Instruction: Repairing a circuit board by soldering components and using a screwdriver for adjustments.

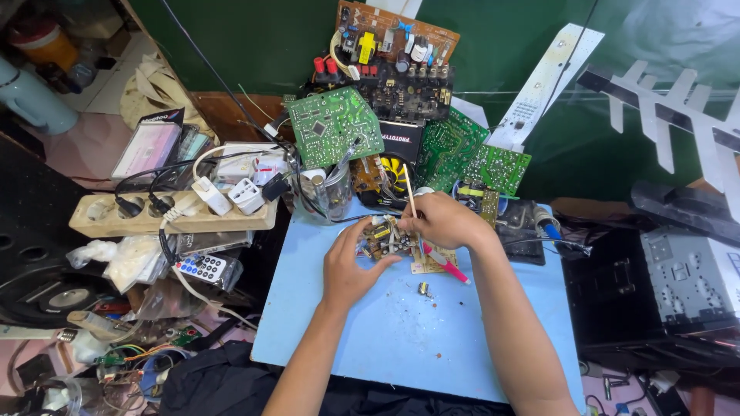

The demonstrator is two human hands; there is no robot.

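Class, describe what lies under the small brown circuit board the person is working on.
Under the small brown circuit board lies the light blue work mat. The left hand and right hand cover parts of both.

- Light-blue surface [385, 339], speckled with white marks.
- Small board [385, 240] sits near its far middle.
- Pink tool [447, 264] lies just right of that board.
- Tiny loose part [424, 289] rests alone, nearer the front.
- Green boards [470, 158] pile up along the far edge.

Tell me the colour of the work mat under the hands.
Light blue: the work mat, seen best in the head view, lies under the small circuit board.
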